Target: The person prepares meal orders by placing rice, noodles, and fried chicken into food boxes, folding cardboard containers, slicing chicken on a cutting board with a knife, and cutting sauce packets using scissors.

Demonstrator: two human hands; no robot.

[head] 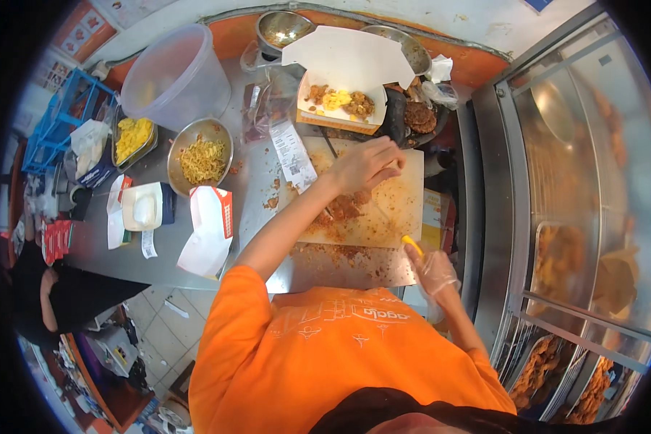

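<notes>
My left hand (370,165), bare, is raised over the upper middle of the cutting board (407,190), its fingers curled; whether they hold anything cannot be told. Below it lie pieces of fried chicken (347,209) among crumbs and red-brown sauce. My right hand (433,271), in a clear plastic glove, grips the yellow handle of a knife (412,245) at the board's lower right corner, the thin blade reaching up left across the board. Behind the board, an open paper food box (339,127) holds browned bits and yellow scrambled egg (336,100). A printed paper slip (293,154) overlaps the board's left edge.
Leftward stand a metal bowl of noodles (202,163), a container of yellow food (134,138), a large plastic tub (176,81), a box holding white rice (144,209) and an opened box (209,233). A glass-fronted cabinet (567,163) borders the right. Another person's arm (49,304) shows far left.
</notes>
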